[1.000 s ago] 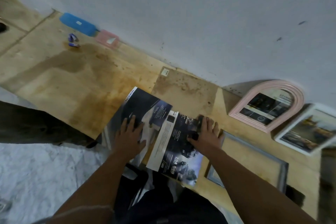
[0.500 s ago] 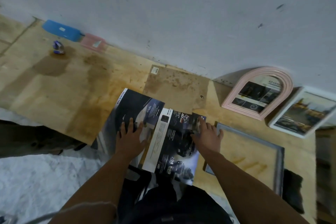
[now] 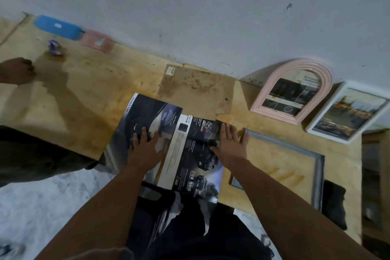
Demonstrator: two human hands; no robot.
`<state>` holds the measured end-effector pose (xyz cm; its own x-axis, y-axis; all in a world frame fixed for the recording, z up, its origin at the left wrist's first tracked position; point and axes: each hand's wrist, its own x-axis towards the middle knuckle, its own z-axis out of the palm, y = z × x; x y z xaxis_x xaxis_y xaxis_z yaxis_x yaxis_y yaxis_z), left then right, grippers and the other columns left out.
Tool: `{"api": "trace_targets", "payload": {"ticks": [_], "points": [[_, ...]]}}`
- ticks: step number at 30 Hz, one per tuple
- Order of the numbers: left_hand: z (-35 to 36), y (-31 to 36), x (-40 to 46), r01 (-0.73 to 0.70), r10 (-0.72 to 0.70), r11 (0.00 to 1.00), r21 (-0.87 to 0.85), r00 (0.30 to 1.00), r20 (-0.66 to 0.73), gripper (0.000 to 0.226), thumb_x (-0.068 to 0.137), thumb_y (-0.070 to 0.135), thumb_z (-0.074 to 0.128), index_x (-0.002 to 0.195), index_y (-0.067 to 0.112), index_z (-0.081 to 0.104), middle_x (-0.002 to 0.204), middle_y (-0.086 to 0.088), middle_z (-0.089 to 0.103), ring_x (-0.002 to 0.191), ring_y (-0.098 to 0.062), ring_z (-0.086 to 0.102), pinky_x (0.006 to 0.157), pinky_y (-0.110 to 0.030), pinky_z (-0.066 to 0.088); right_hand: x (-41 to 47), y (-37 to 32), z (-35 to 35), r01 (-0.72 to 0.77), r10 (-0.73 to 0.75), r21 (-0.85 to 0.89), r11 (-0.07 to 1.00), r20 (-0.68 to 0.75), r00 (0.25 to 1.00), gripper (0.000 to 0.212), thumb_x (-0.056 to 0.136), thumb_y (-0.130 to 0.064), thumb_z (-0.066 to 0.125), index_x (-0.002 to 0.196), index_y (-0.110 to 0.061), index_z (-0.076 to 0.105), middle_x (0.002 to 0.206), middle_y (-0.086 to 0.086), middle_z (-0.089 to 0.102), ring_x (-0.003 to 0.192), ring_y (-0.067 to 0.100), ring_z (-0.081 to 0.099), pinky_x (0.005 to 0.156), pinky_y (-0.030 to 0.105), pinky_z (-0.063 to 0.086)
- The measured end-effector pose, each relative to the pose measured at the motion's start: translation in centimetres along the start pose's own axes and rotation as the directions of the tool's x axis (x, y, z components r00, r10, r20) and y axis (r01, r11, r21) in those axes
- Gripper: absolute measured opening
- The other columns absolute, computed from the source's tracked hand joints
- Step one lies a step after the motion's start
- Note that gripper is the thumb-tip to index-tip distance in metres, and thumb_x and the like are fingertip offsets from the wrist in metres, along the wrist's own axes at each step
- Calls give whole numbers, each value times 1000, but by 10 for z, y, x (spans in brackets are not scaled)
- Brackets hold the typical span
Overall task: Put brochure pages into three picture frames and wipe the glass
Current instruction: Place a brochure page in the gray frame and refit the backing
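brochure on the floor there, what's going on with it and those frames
A person has both hands flat on an open brochure lying on plywood boards by the wall: the left hand on its left page, the right hand at its right edge. An empty grey frame lies flat just right of the brochure. A pink arched frame and a white frame lean against the wall, each already holding a page. Someone else's hand shows at the far left.

Three picture frames [image 3: 292, 91], two brochure pages [image 3: 190, 154], three hands [image 3: 230, 145].
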<state>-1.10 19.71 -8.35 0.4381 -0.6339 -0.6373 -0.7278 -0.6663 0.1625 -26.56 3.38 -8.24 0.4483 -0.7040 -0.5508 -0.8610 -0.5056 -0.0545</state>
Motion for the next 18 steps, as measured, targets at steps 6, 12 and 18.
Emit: {"api": "trace_targets", "payload": {"ticks": [6, 12, 18], "points": [[-5, 3, 1, 8, -7, 1000, -31, 999, 33, 83, 99, 66, 48, 165, 37, 6, 173, -7, -17, 157, -46, -12, 123, -67, 14, -13, 9, -6, 21, -5, 79, 997, -203, 979, 77, 98, -54, 55, 161, -27, 20, 158, 0, 42, 149, 26, 31, 119, 66, 11], [-11, 0, 0, -31, 33, 998, -57, 999, 32, 81, 98, 66, 50, 164, 35, 14, 174, -9, -7, 157, -47, -4, 122, -68, 19, -29, 29, -25, 53, 113, 807, 588, -147, 983, 59, 85, -14, 81, 139, -20, 58, 130, 3, 66, 108, 21, 64, 85, 32, 50], [-15, 17, -13, -120, 69, 981, -150, 950, -305, 64, 96, 50, 56, 152, 21, 47, 165, -11, 32, 151, -39, 30, 118, -57, 34, -46, 82, -35, -163, 123, 926, -341, 216, 969, 61, 83, 10, 76, 135, -12, 54, 126, 24, 68, 105, 40, 71, 87, 51, 60]]}}
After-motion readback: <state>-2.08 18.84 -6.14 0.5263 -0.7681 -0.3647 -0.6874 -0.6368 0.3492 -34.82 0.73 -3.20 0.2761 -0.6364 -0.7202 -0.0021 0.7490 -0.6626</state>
